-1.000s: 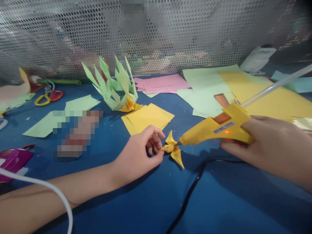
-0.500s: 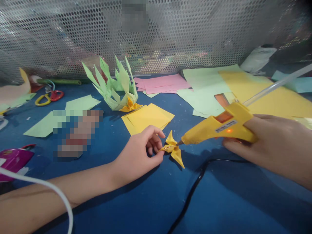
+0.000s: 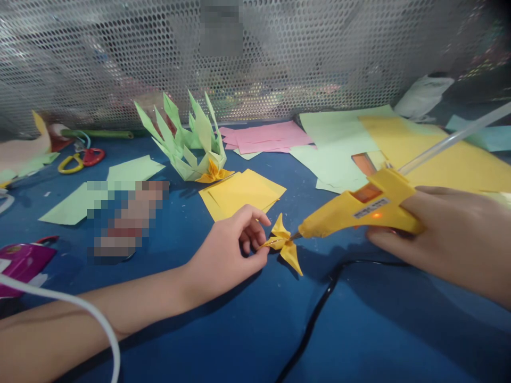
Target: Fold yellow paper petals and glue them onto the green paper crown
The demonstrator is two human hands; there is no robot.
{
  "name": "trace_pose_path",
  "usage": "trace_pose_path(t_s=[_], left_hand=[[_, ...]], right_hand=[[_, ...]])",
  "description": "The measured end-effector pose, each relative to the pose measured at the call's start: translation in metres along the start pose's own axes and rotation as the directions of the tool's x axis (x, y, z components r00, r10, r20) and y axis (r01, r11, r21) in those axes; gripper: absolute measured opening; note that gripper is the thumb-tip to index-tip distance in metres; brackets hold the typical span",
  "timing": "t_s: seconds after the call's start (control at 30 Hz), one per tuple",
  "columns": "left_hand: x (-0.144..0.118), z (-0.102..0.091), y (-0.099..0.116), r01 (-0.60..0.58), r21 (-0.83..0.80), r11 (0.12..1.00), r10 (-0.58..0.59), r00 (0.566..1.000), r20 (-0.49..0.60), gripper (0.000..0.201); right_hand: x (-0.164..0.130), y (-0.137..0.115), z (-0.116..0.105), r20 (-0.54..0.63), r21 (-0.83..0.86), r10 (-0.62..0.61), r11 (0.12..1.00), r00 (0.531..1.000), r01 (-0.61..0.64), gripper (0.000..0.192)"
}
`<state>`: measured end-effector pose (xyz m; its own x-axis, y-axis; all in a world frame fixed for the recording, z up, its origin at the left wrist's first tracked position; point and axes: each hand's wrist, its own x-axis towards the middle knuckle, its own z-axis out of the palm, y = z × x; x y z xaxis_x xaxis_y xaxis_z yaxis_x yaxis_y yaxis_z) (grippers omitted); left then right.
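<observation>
Between thumb and fingers, my left hand (image 3: 233, 247) pinches one petal of a yellow folded paper flower (image 3: 284, 242) just above the blue table. My right hand (image 3: 451, 234) is wrapped round a yellow hot glue gun (image 3: 359, 207) with an orange light lit on its side. A clear glue stick (image 3: 451, 141) juts out of the back of the gun. The nozzle points left, at or very near the flower's centre; whether it touches, I cannot tell. Behind my left hand lie square yellow papers (image 3: 247, 191). Farther back stands a green folded paper ring (image 3: 187, 143) with an orange paper flower (image 3: 214, 171) at its front.
Pink papers (image 3: 267, 137) and large green and yellow sheets (image 3: 431, 154) lie at the back. Scissors (image 3: 82, 160) and green paper pieces (image 3: 136, 169) are at left. A black cord (image 3: 315, 314) crosses the front; a white cable (image 3: 96, 314) passes over my left forearm. A perforated metal panel (image 3: 279, 58) stands behind.
The glue gun has shifted very slightly right, along with my right hand. My left hand and the yellow flower are still.
</observation>
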<state>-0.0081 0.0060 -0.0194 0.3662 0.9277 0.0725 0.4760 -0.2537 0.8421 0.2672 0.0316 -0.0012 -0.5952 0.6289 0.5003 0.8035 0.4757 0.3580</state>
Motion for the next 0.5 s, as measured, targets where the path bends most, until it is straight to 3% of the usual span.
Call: trace_pose_path(t_s=[0.5], left_hand=[[-0.0010,-0.0006,-0.0007,0.013,0.000,1.000,-0.013,1.000,0.009,0.027]], right_hand=[[-0.0072,0.0020,0.0027,0.011,0.002,0.048,0.999,0.999,-0.048,0.034]])
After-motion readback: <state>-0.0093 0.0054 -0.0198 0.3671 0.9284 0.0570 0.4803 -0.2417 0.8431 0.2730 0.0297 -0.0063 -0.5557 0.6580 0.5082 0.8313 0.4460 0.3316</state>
